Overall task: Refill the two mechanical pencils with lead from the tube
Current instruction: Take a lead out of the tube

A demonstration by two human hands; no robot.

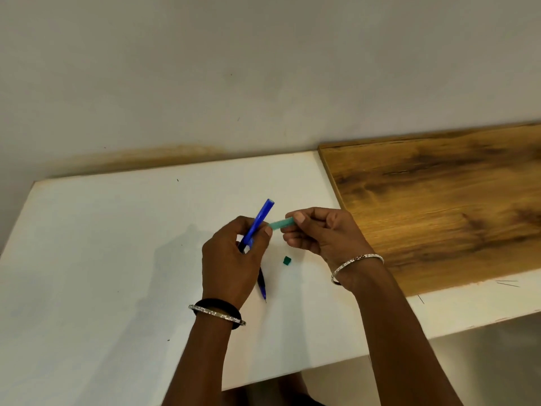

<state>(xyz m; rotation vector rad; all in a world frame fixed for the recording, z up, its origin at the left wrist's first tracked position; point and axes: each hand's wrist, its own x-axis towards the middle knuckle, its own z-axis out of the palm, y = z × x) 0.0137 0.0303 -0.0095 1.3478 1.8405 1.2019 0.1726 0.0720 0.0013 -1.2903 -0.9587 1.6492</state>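
Slanting upward at frame centre, the blue plastic mechanical pencil (259, 222) sat in the left hand (231, 259), fingers curled round it. The right hand (322, 232) pinched the pale green translucent lead tube (281, 223), whose end reached the left thumb. Just below, a small green cap (287, 260) and a second dark pencil (262, 284) lay on the white counter (102, 244).

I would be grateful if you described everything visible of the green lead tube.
The lead tube is a short, pale green, translucent plastic stick, held roughly level above the table. The right hand pinches its right end; its left end meets the thumb of the left hand beside the blue pencil. Contents cannot be told.
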